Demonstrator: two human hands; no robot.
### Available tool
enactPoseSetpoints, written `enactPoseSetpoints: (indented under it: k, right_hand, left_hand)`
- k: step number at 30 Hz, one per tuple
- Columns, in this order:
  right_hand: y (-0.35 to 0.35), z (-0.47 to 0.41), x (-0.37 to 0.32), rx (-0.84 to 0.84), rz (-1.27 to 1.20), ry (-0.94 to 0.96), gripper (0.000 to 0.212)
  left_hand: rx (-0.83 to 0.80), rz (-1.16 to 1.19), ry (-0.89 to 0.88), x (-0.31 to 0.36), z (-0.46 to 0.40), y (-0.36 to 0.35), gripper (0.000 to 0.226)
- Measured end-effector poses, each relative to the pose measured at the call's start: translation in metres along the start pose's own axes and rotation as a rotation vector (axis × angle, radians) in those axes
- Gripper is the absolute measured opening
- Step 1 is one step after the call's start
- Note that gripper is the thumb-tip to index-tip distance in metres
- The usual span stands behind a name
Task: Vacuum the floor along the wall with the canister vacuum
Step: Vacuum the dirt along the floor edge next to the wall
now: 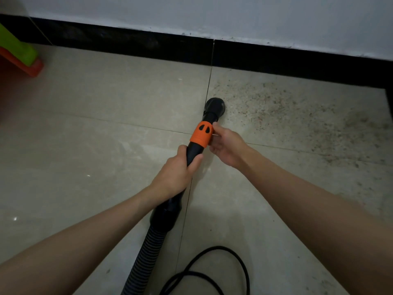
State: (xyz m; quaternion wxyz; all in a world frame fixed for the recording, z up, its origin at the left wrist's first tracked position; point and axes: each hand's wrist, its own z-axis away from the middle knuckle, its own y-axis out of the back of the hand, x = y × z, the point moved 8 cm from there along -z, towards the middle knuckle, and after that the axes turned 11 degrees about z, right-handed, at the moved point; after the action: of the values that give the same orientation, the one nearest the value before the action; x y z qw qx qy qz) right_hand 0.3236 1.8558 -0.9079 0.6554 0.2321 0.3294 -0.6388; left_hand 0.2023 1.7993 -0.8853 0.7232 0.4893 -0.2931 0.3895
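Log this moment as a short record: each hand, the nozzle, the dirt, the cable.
left hand: grips the black wand below the orange collar
right hand: fingers at the collar's right side; whether it has a grip on it is unclear
nozzle: on the floor tile, at the grit's left edge
grit: spread right of the nozzle, up to the black skirting
hose: ribbed, trailing toward the camera
cable: looped on the floor, bottom centre

Dim beige tiled floor [106,116] meets black skirting [127,42], white wall [212,13].
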Motion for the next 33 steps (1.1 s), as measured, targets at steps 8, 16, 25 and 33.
enactPoseSetpoints:
  k: [8,16,25,33]
  right_hand:
    - [0.0,0.041,0.044,-0.029,0.13,-0.07,0.027]
    - [-0.053,0.074,0.054,-0.352,0.11,0.008,0.046]
    - [-0.032,0.088,0.03,-0.023,0.227,0.271,0.025]
    - [0.024,0.095,0.025,0.209,0.343,0.318,0.027]
  left_hand:
    - [0.121,0.276,0.063,0.016,-0.038,0.022,0.034]
    - [0.157,0.568,0.1,0.043,-0.055,0.033,0.032]
    - [0.146,0.961,0.184,0.051,-0.047,0.032,0.035]
    - [0.131,1.101,0.304,0.048,-0.046,-0.017,0.04]
